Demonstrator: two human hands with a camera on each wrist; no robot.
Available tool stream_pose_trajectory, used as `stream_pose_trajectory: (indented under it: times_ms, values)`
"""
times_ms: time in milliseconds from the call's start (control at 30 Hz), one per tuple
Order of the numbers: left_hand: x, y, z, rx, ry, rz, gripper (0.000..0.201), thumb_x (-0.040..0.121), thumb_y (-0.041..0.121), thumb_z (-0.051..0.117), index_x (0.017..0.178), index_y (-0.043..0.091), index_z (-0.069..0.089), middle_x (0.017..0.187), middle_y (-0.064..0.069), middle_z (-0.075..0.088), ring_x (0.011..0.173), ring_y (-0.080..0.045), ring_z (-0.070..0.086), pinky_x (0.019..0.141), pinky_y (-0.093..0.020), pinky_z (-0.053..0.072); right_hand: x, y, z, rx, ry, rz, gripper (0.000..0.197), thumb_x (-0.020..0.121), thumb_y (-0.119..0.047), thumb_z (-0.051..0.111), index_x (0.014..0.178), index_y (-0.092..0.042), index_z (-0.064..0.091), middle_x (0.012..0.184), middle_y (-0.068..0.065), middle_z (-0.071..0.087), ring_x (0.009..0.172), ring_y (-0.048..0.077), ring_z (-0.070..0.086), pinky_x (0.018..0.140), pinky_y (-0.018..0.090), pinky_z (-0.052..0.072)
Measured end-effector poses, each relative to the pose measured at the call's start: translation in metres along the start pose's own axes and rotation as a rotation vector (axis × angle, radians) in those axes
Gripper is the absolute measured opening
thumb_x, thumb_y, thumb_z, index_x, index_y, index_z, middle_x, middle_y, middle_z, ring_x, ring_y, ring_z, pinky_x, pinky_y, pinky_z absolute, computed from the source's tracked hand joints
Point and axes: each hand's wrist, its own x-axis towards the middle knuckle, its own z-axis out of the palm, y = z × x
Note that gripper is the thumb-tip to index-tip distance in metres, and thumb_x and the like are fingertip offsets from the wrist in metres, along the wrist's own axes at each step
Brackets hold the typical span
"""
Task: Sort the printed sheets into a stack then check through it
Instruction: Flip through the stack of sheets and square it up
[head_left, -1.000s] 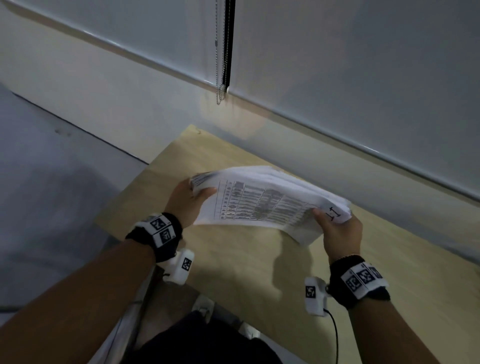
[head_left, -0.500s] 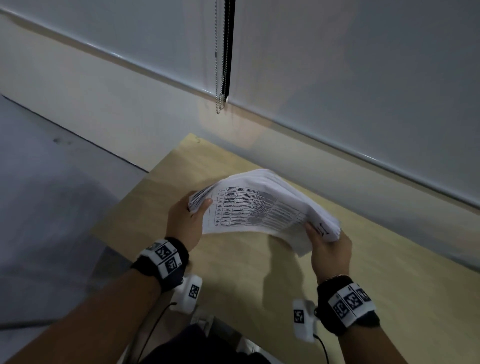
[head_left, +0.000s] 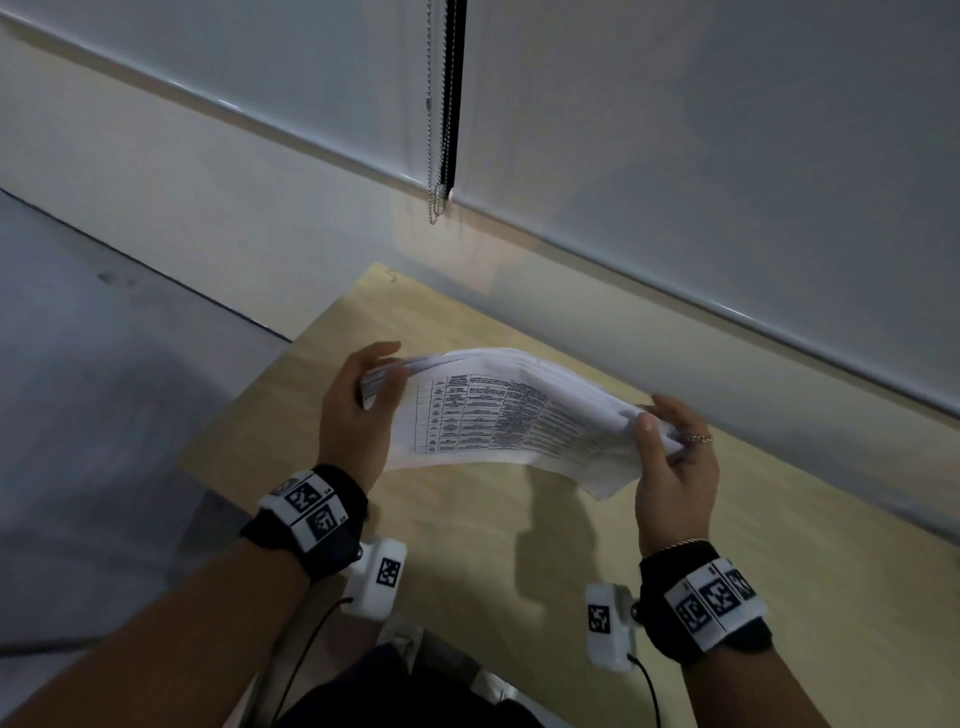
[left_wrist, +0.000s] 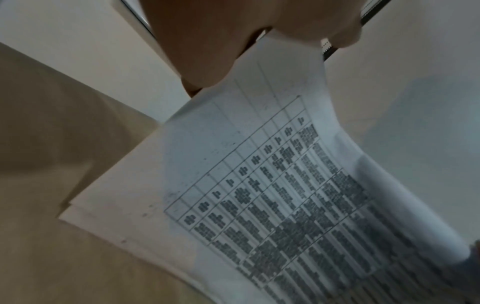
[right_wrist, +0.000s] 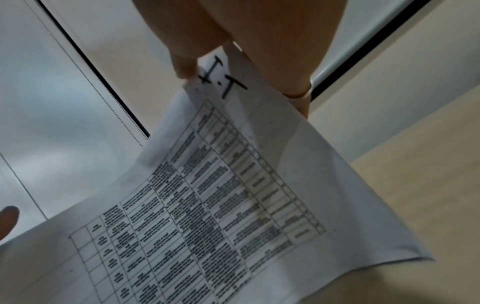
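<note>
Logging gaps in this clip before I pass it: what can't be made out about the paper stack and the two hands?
- Table text on the stack of sheets: too small in the head view, blurred in both wrist views.
- Sheet count: the edges blur together near the left hand.
- Right hand fingers behind the stack: hidden by paper in the head view.
- Desk under the stack: covered by paper and its shadow.

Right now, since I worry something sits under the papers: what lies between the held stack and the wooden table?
Only the stack's shadow. The stack of sheets hangs clear above the bare table, as the head view shows.
</note>
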Motion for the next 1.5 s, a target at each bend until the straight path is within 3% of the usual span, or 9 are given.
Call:
stream_pose_trajectory:
  times_ms: [167,333,433,600,867,1067,1300,1400,1500]
  values:
    - [0.007,0.004,0.004,0.105,0.09,0.009,0.017,0.098,0.019,0.055,0.093,0.02,0.071,0.083,0.018,0.071,0.078,0.008,0.062,0.073,-0.012,0.047,0.002,-0.005,0.001,-0.061,-0.009,-0.026,0.008,0.091,-0.009,0.065,0.096,-0.015,0.069,0.096,0.003,0.069,0.083,0.008,0.063,0.075,0.029,0.051]
    - [0.008,0.006,0.0,0.187,0.022,0.111,0.016,0.098,0.017,0.059,0.107,0.017,0.072,0.1,0.007,0.071,0.09,0.01,0.064,0.082,-0.009,0.048,0.002,-0.009,-0.003,-0.422,-0.124,-0.317,0.016,0.094,-0.015,0.063,0.106,-0.014,0.073,0.101,-0.004,0.066,0.094,-0.008,0.058,0.087,0.005,0.04]
    - [0.011,0.007,-0.005,0.325,-0.063,0.246,0.019,0.093,0.019,0.066,0.11,0.014,0.074,0.104,0.002,0.067,0.094,0.008,0.062,0.086,-0.009,0.047,0.003,-0.007,-0.006,-0.583,-0.142,-0.462,0.019,0.093,-0.014,0.059,0.101,-0.008,0.075,0.098,-0.003,0.063,0.091,0.006,0.059,0.09,0.002,0.033]
    - [0.019,0.008,-0.006,0.419,-0.085,0.363,0.014,0.09,0.012,0.069,0.101,0.01,0.077,0.097,0.001,0.069,0.09,0.005,0.062,0.086,-0.011,0.048,-0.002,-0.004,-0.006,-0.636,-0.201,-0.535,0.034,0.092,-0.033,0.055,0.097,-0.007,0.076,0.106,0.009,0.065,0.095,0.022,0.062,0.095,0.012,0.039]
    - [0.027,0.02,-0.002,0.144,-0.115,0.061,0.023,0.091,0.007,0.065,0.098,0.028,0.072,0.09,0.012,0.073,0.08,0.005,0.066,0.072,-0.009,0.049,0.002,-0.006,-0.004,-0.904,-0.24,-0.539,0.049,0.092,-0.036,0.06,0.133,-0.009,0.058,0.126,0.015,0.062,0.106,0.034,0.06,0.09,0.048,0.052]
    - [0.032,0.019,-0.011,0.656,-0.218,0.485,0.031,0.089,0.042,0.064,0.112,0.024,0.073,0.103,0.005,0.071,0.088,-0.016,0.069,0.08,-0.039,0.057,0.011,-0.014,-0.003,-0.931,-0.284,-0.302,0.038,0.089,-0.026,0.068,0.123,-0.009,0.062,0.109,0.004,0.068,0.103,0.029,0.06,0.091,0.047,0.049]
    - [0.017,0.067,0.057,1.316,-0.642,0.564,0.084,0.073,0.088,0.038,0.145,0.043,0.035,0.13,0.014,0.061,0.122,-0.018,0.054,0.11,-0.066,0.017,0.014,-0.007,-0.003,-0.93,-0.268,-0.458,0.005,0.087,-0.013,0.07,0.086,-0.009,0.067,0.085,0.005,0.063,0.082,0.032,0.056,0.072,0.042,0.049]
    - [0.016,0.07,0.083,1.426,-0.826,0.613,0.048,0.09,0.059,0.051,0.129,0.031,0.048,0.118,0.007,0.065,0.113,-0.024,0.059,0.104,-0.057,0.028,0.012,-0.016,-0.003,-0.904,-0.271,-0.542,0.008,0.086,-0.017,0.066,0.084,-0.009,0.067,0.083,0.005,0.063,0.079,0.034,0.058,0.07,0.044,0.05]
    - [0.015,0.066,0.086,1.332,-0.703,0.761,0.014,0.092,0.02,0.06,0.105,0.022,0.052,0.081,0.001,0.066,0.074,-0.028,0.064,0.069,-0.036,0.036,0.01,-0.033,-0.004,-0.87,-0.171,-0.654,0.019,0.087,-0.027,0.062,0.092,-0.01,0.068,0.093,0.006,0.065,0.088,0.034,0.06,0.077,0.048,0.048]
